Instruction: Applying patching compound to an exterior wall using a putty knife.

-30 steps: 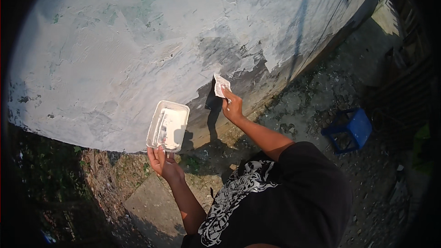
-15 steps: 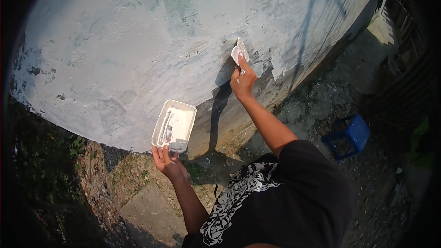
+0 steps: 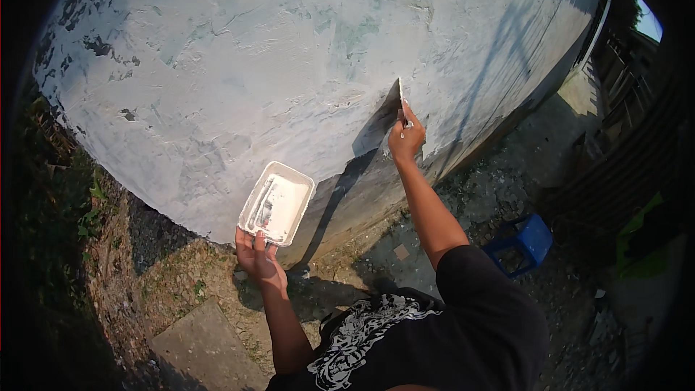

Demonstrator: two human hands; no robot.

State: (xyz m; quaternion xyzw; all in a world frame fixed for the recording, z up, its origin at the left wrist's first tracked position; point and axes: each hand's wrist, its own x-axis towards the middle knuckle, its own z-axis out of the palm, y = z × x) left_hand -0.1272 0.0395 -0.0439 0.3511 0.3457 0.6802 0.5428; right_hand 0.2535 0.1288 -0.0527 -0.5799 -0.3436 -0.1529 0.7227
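Note:
My left hand point(image 3: 260, 262) holds a white rectangular plastic tub point(image 3: 291, 210) from below, fingers at its near edge. Pale putty coats the inside, with a darker streaked strip along the left. Farther up and to the right, my right hand point(image 3: 407, 139) is closed around a flat putty scraper point(image 3: 399, 95). Its blade stands edge-on to the view, at the wall point(image 3: 217, 94), and casts a dark shadow to the left. Uneven whitish putty covers much of the wall, with greenish and dark patches showing through. White smears mark my right fingers.
A blue plastic stool point(image 3: 534, 237) stands on the ground to the right. A flat concrete slab point(image 3: 210, 347) lies at the lower left, near plants point(image 3: 94, 203) and rubble. Something bright green point(image 3: 641, 246) is at the far right.
The scraper has turned from showing its putty-smeared face to edge-on, and my right hand sits slightly lower and farther right in view. My left hand still holds the tub. The whole view has shifted.

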